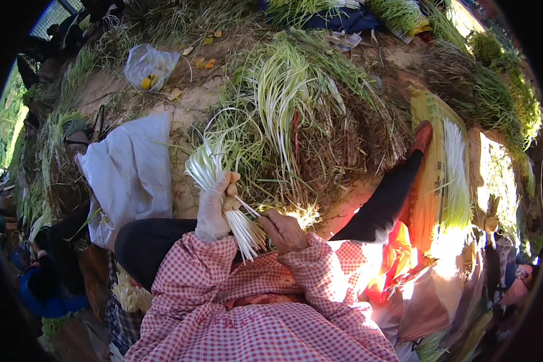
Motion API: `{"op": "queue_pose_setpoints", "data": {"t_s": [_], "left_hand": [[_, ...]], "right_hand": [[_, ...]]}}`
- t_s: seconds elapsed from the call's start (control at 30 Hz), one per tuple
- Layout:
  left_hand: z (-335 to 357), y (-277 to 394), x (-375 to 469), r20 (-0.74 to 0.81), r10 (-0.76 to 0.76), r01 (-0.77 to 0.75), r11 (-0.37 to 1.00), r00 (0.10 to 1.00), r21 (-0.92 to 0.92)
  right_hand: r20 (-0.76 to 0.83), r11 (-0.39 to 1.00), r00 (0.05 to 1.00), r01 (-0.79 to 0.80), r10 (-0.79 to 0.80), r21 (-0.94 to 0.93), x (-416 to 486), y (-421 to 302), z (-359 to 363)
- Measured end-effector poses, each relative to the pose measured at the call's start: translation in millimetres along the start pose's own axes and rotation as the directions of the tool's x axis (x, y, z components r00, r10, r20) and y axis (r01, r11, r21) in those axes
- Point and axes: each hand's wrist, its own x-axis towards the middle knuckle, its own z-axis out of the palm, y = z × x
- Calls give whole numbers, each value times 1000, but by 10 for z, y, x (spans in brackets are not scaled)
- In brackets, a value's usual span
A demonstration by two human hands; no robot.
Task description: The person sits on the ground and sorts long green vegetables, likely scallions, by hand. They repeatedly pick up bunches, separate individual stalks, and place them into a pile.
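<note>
My left hand (213,210), in a thin whitish glove, grips a bundle of slender pale stalks (245,234), perhaps blanched chives. Their white cut-looking ends fan out below the fist, and leafy greenish tops curl out above it. Beside it, my bare right hand (284,230) pinches a thin white stalk (248,206) that runs across to the left hand. Just beyond both hands lies a large heap of the same long green plants (289,86), with brown roots and dry sheaths (366,140) on its right side.
A white woven sack (133,172) lies left of my knee. Farther off is a clear plastic bag (151,68) with yellow fruit. At right, cleaned stalks (454,167) rest on a yellow printed sack (427,190), by my foot (422,135). Another person in blue (50,294) is at lower left.
</note>
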Motion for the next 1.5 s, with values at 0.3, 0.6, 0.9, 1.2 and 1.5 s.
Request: {"op": "queue_pose_setpoints", "data": {"t_s": [0.3,0.6,0.9,1.2,1.5], "left_hand": [[-126,208,43,-6,133,-132,986,991,-104],[-44,55,22,129,39,-25,994,991,-103],[-54,23,29,207,19,-2,997,978,-82],[-83,32,55,128,29,-34,999,991,32],[-35,-124,-136,339,-164,145,986,926,80]], "right_hand": [[1,794,999,32,-39,-607,-552,417,-456],[-72,999,997,32,-32,2,-73,-116,-7],[-216,967,960,-131,178,219,-79,-50,-151],[144,997,987,-74,72,10,-106,-112,-88],[-137,997,990,20,-9,80,353,50,-231]]}}
